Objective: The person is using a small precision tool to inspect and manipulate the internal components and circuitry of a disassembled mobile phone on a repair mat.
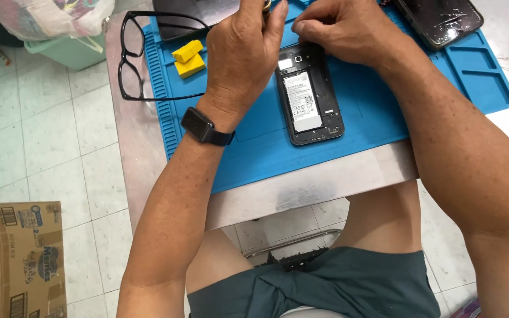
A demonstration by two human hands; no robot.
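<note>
Right hand (340,29) grip pinching open phone (310,97), left hand (243,53) grip unclear, blue mat (384,112), steel table (313,185), tiled floor (48,123)

head-worn view, looking steeply down, close over workbench (337,176)

White square floor tiles (48,135) with grey grout are covering the room. A metal-topped counter (319,182) is standing over them, its brushed surface reflecting soft, even light. A brown cardboard box (16,259) is sitting on the floor at lower left. A pale green plastic bin (66,50) is resting near the upper left, with a filled plastic bag (42,15) lying on top
</note>
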